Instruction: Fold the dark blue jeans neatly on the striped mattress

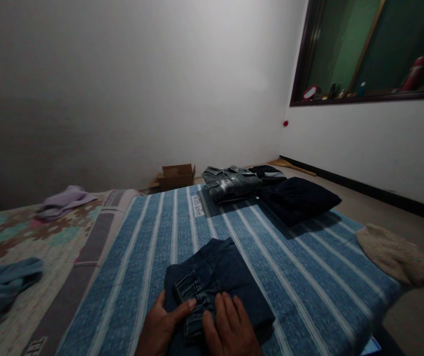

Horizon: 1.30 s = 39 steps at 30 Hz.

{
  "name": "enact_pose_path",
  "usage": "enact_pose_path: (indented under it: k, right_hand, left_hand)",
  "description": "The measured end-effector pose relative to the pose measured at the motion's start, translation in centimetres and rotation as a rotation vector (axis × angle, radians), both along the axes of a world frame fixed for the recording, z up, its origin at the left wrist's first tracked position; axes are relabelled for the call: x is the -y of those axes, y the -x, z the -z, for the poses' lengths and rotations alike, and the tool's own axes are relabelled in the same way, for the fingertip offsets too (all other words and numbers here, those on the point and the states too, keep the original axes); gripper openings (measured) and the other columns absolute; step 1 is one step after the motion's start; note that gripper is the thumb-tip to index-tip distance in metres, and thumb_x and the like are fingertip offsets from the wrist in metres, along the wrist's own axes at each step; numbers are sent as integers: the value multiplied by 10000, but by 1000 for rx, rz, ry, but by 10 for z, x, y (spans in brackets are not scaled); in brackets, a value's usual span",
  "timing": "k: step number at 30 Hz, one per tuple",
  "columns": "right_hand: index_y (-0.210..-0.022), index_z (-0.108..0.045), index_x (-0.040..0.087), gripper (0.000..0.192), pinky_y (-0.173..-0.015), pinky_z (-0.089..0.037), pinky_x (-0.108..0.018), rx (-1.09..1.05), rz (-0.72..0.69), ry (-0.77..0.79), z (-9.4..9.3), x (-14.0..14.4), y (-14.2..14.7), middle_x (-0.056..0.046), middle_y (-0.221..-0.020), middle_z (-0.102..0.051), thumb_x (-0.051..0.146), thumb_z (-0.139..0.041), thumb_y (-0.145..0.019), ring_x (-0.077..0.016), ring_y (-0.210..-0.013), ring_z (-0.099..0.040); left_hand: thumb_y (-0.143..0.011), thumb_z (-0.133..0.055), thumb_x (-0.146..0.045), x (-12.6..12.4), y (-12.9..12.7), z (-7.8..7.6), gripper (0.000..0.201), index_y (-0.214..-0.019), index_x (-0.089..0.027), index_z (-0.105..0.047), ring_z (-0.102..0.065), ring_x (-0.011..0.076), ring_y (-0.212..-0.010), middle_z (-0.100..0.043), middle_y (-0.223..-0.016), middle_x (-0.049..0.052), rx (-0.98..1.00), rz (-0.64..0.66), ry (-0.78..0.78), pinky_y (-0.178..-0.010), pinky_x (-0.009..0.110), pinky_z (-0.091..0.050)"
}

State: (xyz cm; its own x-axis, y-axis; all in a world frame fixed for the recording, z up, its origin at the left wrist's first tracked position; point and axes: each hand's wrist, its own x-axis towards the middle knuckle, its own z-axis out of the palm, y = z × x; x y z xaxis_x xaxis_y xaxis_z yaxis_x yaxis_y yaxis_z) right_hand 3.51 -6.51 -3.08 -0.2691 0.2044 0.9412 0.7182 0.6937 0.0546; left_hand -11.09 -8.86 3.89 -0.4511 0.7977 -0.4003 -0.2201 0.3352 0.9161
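A folded dark-blue denim garment (234, 277) lies on the striped blue cloth in front of me, with a gathered, ribbed-looking part folded over its top. My left hand (162, 324) holds its left edge: the thumb presses on top while the other fingers are at the side, partly hidden. Flat on the denim rests my right hand (230, 324), its fingers stretched out and close together, thumb slightly apart.
The blue striped cloth (123, 277) covers the surface. Toward its far end sit a folded grey denim jacket (230, 182) and dark folded clothes (301, 195). A beige knit item (393, 252) hangs over the right edge. Left is a bed (63, 247) with loose clothes; behind, a cardboard box (177, 177).
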Motion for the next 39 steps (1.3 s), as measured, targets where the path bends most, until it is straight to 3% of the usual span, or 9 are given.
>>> enact_pose_path:
  k: [4, 11, 19, 26, 32, 39]
  right_hand:
    - [-907, -631, 163, 279, -704, -565, -451, -25, 27, 7, 0, 1, 5, -150, -875, -724, 111, -357, -889, -287, -878, -689]
    - [-951, -620, 192, 282, -779, -520, -568, -187, 110, 185, 4, 13, 29, -174, -951, -710, 112, -354, -901, -318, -985, -652]
    - [-972, -611, 194, 299, -790, -505, -577, -190, 127, 179, 5, 11, 35, -178, -974, -696, 114, -330, -905, -324, -1023, -627]
    - [-937, -603, 182, 298, -705, -519, -500, -104, 140, 118, -9, 3, 29, -180, -887, -690, 117, -316, -889, -314, -884, -653]
    - [-929, -608, 169, 335, -638, -508, -435, -8, 70, 83, -30, -10, 13, -172, -841, -680, 127, -280, -879, -304, -791, -637]
    - [-1018, -591, 147, 341, -691, -501, -416, 103, -33, 72, -62, -24, -6, -182, -894, -662, 140, -278, -884, -291, -847, -619]
  left_hand:
    - [-525, -854, -266, -1, -3, -6, 667, -1112, -142, -560, -712, 316, -806, -744, -902, 105, 26, -13, 1, -677, 378, -586]
    - [-481, -859, -221, -2, -8, -14, 596, -1008, -129, -597, -712, 318, -735, -742, -798, 95, 132, -47, 24, -619, 366, -581]
    - [-506, -861, -220, -5, -4, -7, 561, -995, -128, -603, -709, 323, -710, -740, -781, 96, 167, -22, 18, -584, 371, -571]
    - [-548, -842, -235, -6, -3, -12, 523, -997, -123, -600, -706, 283, -670, -738, -767, 86, 149, -3, 7, -607, 354, -571]
    - [-549, -846, -245, -13, -9, -32, 554, -1032, -125, -603, -698, 261, -615, -744, -797, 85, 59, -30, 21, -606, 347, -575]
    - [-529, -853, -263, -20, -16, -56, 598, -1051, -126, -594, -709, 316, -713, -740, -805, 93, 157, -40, -4, -610, 379, -580]
